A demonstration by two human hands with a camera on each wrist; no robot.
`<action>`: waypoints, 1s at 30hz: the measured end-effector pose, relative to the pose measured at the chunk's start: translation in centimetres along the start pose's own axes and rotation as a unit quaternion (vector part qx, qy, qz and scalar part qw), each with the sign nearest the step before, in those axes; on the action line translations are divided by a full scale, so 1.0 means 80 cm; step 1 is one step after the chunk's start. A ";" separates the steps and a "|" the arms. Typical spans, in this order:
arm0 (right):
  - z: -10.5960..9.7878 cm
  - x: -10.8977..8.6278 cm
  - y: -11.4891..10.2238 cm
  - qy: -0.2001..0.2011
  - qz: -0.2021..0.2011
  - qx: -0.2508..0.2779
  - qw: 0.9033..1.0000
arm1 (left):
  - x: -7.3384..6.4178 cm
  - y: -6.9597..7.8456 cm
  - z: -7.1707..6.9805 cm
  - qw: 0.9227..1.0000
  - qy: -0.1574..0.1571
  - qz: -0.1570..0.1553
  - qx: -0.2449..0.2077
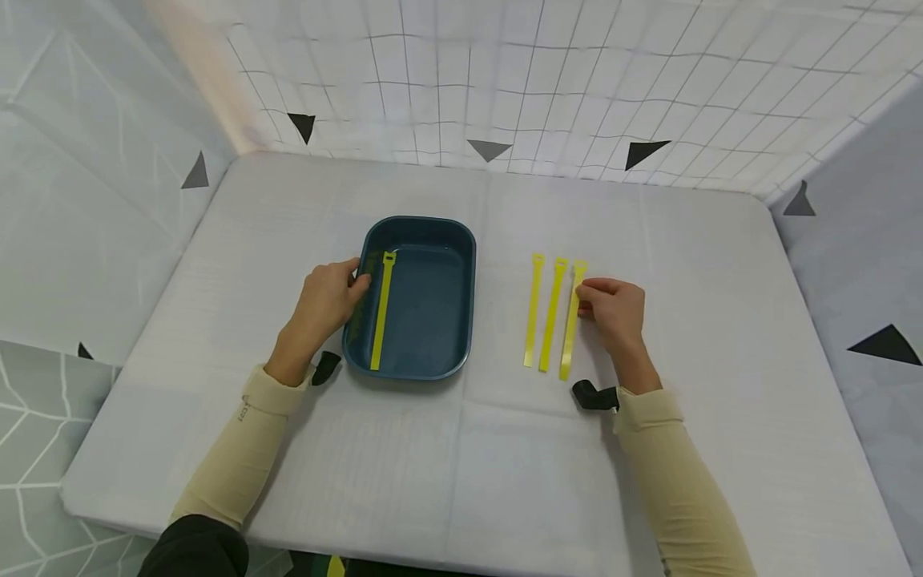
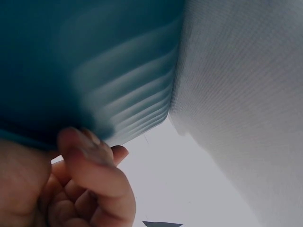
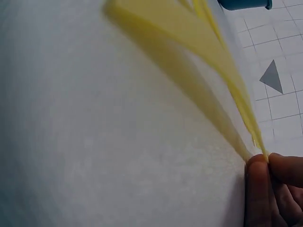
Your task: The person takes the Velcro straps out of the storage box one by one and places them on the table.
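The blue tray (image 1: 433, 312) is upright on the white bench (image 1: 534, 481), its long sides running from near to far. At its left side the left hand (image 1: 324, 298) grips the rim, thumb on the inner side and fingers outside; the left wrist view shows those fingers bent close against the tray, whose outer wall is ribbed.

In the tray lies one yellow strip, the inside strip (image 1: 383, 312), along the left wall, slightly slanted, its slotted head toward the far end.

To the right of the tray, and apart from it, three more yellow strips lie side by side, slotted heads toward the far side. Nearest the tray is the first strip (image 1: 534, 311), then the middle strip (image 1: 554, 312), then the outer strip (image 1: 569, 340). The right hand (image 1: 613, 311), well to the right of the tray, pinches the outer strip near its head between thumb and fingertips. The hands are well apart, with the tray's width and the strips between them.

A cream sleeve covers each arm on the tray's near side. One black piece (image 1: 327, 368) sits at the left wrist, just beside the tray's near left corner. Beyond the tray's far end stands a white gridded wall (image 1: 461, 64) with dark triangles (image 1: 303, 126) along its foot.
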State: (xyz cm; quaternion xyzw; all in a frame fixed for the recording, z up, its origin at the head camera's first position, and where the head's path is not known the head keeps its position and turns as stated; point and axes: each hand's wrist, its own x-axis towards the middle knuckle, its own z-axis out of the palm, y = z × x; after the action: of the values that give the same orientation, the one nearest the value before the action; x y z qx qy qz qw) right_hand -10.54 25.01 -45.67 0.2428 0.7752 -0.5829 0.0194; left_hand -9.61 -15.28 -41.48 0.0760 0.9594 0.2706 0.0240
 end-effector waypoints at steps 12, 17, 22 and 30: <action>0.001 -0.001 -0.003 0.033 -0.083 -0.161 0.983 | -0.004 0.003 0.000 1.000 0.004 0.006 0.003; 0.001 0.000 -0.002 0.040 -0.080 -0.180 0.980 | -0.003 0.005 -0.001 1.000 0.004 0.003 0.005; 0.000 0.002 -0.001 0.043 -0.074 -0.183 0.979 | -0.003 0.004 -0.001 1.000 0.005 0.000 0.005; -0.002 0.002 -0.001 0.039 -0.073 -0.181 0.980 | -0.002 0.004 -0.001 1.000 0.005 -0.002 0.006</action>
State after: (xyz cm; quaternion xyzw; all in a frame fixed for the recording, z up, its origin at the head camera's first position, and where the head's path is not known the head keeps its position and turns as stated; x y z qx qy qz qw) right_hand -10.67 25.18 -45.56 0.2005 0.8835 -0.4232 -0.0097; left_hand -9.40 -15.04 -41.23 0.0728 0.9611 0.2656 0.0195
